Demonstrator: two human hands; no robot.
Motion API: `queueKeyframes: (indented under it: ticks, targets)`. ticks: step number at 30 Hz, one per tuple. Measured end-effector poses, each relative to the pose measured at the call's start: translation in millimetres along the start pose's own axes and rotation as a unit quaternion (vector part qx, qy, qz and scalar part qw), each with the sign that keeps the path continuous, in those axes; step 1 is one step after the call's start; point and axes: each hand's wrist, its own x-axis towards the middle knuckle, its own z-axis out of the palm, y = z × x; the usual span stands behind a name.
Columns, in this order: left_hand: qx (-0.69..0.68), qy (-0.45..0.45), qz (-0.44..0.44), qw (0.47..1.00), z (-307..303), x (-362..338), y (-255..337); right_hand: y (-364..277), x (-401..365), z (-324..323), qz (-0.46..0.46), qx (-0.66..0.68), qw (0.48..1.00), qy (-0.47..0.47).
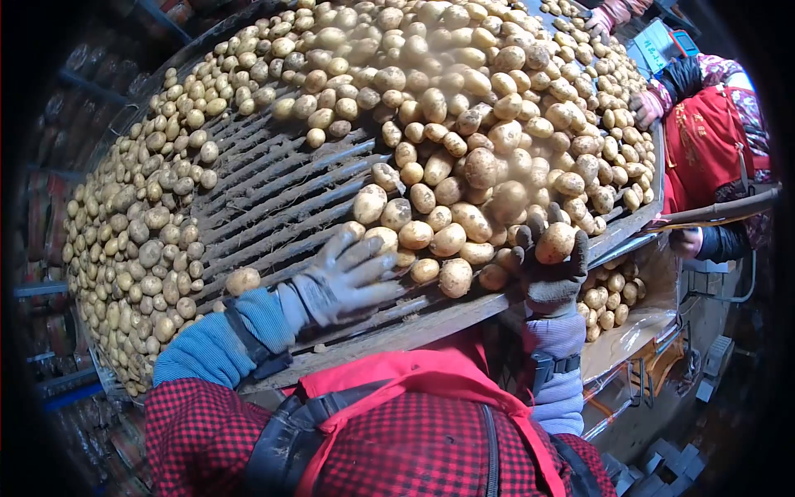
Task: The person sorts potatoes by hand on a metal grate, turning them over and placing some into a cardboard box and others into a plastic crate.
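Potato (555,242) gripped in closed right hand (551,277) at near right table (431,320) rim; left hand (344,280) spread open, empty, just left of potato heap (464,166)

Left side: dark racks with blue rails (40,289). Reddish sacks (50,331) are stacked behind them; detail is unclear. Right side: a person in a red apron (704,141) stands near a blue-and-white device (658,45). Lower right: a lined box (654,277) sits above an orange frame (662,360). Grey blocks (672,460) lie on the dark floor (729,398). Lighting is even at centre and dim at the edges.
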Motion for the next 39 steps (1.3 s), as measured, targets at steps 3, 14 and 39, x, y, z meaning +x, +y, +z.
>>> queueKeyframes:
  ticks: [3, 14, 39]
  targets:
    - [0.065, -0.029, 0.006, 0.997, -2.0, 5.3, -54.6, 1.2, -3.8, 0.2, -0.013, -0.028, 1.000, 0.000]
    - [0.161, 0.103, -0.118, 0.975, -9.2, 107.8, -134.8, 2.6, -4.3, 7.0, -0.008, -0.030, 0.999, 0.019]
    - [-0.104, -0.056, -0.085, 0.989, 25.1, 81.8, -23.3, -3.4, -99.9, -10.1, -0.130, -0.103, 0.986, 0.009]
